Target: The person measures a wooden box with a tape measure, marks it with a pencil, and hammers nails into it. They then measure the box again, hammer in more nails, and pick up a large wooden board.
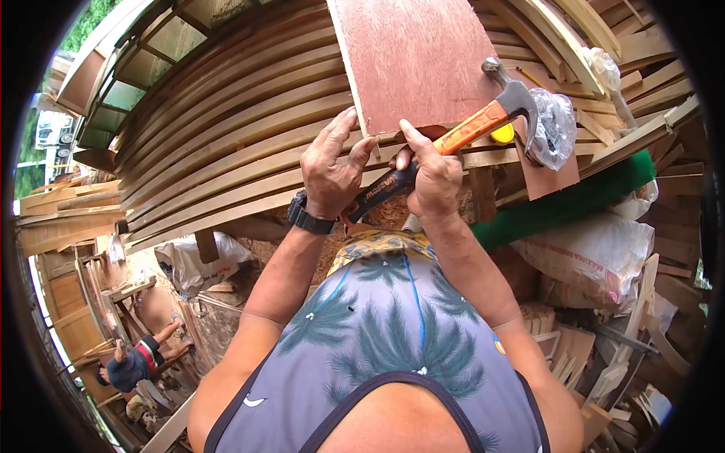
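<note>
A reddish plywood board (423, 64) lies across long wooden strips, its near edge facing me. My left hand (332, 166), with a black watch on the wrist, holds the board's near left corner, fingers along the side edge and thumb at the corner. In my right hand (436, 177) is a claw hammer (474, 127) with an orange and black handle. Its metal head points up and to the right, over the board's right side. My right thumb rests against the board's near edge while the other fingers wrap the handle, partly hidden.
Stacked wooden strips (234, 128) fill the bench. Right of the board are a clear plastic bag (555, 124), a yellow round object (502, 134) and a green roll (574, 198). White sacks (596, 253) lie below. Another person (136, 366) is low at the left.
</note>
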Demonstrator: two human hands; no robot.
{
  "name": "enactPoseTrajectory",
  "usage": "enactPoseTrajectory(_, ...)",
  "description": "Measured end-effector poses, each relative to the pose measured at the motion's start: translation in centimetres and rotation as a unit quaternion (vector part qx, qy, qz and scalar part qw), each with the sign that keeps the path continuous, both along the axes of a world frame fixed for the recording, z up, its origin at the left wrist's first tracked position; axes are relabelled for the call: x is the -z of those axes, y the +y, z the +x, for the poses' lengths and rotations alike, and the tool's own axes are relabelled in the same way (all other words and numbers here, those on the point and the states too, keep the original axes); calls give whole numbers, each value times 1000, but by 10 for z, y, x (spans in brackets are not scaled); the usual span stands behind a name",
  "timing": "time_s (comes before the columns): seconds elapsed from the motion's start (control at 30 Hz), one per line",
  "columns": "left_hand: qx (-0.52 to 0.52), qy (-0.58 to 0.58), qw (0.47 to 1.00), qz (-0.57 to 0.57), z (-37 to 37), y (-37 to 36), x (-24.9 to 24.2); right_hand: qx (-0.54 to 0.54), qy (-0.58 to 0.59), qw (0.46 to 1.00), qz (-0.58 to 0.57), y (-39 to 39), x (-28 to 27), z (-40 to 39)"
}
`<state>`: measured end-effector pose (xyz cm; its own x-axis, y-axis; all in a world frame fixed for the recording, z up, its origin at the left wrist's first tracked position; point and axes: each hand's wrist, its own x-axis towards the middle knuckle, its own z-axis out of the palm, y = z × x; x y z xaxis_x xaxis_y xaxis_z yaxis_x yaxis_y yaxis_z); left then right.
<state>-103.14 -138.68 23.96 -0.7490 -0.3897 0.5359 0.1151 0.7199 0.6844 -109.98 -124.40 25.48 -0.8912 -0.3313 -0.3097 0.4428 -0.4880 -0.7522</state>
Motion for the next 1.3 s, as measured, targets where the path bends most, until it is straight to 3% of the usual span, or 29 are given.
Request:
enactPoseTrajectory(0.23, 7, 13, 1000, -3, -2, 3, -10, 30, -19, 999, -17, -4, -1, 1)
enactPoseTrajectory(0.33, 12, 34, 998, 48, -4, 5, -14, 26, -11, 1000, -9, -2, -1, 0)
enactPoseTrajectory(0.4, 38, 52, 998, -13, -4, 2, -15, 31, -19, 999, -3, -1, -5, 1)
enactPoseTrajectory(0.53, 51, 71, 996, -17, -4, -1, -10, 31, -19, 999, -2, -1, -6, 0)
enactPoseTrajectory(1.3, 54, 47, 997, 21, 0, -2, -7, 17, -16, 1000, 8, 1, -10, 2)
